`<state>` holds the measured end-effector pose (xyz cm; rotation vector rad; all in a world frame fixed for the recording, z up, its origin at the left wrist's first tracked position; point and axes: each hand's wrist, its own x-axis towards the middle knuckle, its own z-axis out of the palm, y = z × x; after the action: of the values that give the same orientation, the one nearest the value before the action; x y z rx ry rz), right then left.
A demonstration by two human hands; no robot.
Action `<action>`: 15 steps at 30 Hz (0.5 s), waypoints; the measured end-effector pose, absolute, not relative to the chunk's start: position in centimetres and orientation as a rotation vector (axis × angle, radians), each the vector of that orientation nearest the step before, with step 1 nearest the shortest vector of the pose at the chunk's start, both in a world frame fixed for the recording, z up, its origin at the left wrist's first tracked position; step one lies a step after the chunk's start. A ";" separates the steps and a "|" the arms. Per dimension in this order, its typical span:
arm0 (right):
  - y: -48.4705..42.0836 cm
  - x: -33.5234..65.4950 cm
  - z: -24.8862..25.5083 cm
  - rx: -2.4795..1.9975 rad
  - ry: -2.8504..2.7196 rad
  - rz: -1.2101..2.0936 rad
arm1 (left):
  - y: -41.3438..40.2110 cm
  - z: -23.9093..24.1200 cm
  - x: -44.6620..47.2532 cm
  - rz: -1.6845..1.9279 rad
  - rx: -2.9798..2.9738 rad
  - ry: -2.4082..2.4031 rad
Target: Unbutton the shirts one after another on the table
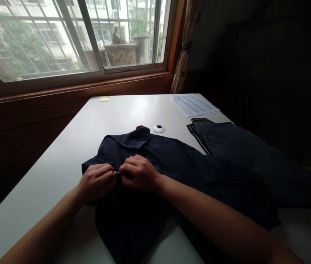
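Note:
A dark navy collared shirt (177,154) lies spread over the white table, its collar pointing away from me. My left hand (98,179) is closed on the cloth at the shirt's left part, fingers bent and pressed together. Right beside it my right hand (140,172) pinches the same stretch of cloth. Between the two sets of fingertips shows a tiny shiny spot, possibly a button, too small to make out. The fingertips themselves are partly hidden by the cloth and the hands.
Past the collar lie a white disc with a dark centre (159,128) and a reddish-brown round thing (139,127), partly covered. Dark folded cloth with striped edges (227,139) lies at right. Printed sheets (195,105) and a yellow note (105,99) are on the table's (69,146) far end, below a barred window.

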<state>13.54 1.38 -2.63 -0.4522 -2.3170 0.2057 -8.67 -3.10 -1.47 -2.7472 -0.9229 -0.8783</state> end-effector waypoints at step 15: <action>1.3 13.5 -2.7 -0.510 -2.286 0.183 | -2.9 -1.3 -8.7 -0.920 -2.684 -0.987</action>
<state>13.50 1.31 -2.75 -0.5102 -2.2856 0.1825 -8.72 -2.91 -1.34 -2.6843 -0.9869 -0.9201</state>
